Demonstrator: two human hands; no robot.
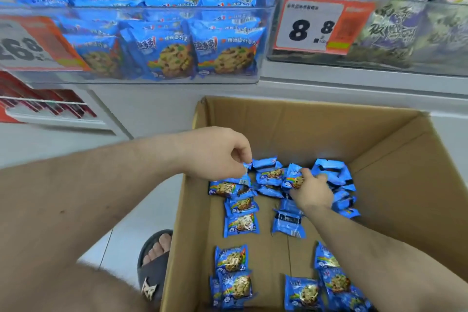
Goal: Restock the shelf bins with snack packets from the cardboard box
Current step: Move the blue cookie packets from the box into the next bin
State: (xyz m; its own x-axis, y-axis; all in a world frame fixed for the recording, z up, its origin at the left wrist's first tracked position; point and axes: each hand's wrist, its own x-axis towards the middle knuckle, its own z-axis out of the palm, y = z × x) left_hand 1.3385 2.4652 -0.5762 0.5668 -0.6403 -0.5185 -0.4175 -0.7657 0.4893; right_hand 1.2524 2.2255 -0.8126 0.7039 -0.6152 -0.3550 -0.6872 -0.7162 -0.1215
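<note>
Here, in the head view, I saw the open cardboard box (291, 124) filling the lower right of the frame, with blue cookie packets (241, 225) scattered over its floor. My left hand (217, 152) reached in from the left edge and sat near the centre, its fingertips pinching the corner of a blue packet (247, 165) over the box's left wall. My right hand (312, 191) came up from the lower right, deep inside the box, its fingers curled round another cookie packet (293, 178) that stood tilted among a cluster at the far end. More packets lay in small groups toward the bottom edge of the frame.

Along the upper left, a clear shelf bin (141, 76) held rows of the same blue packets, several standing face-out against its front wall. An orange price tag (314, 25) reading 8.8 hung in the upper middle, on the neighbouring bin (379, 63) of greenish packets at upper right. At lower left of centre, a foot in a black slipper (154, 266) rested on the pale floor just beside the box.
</note>
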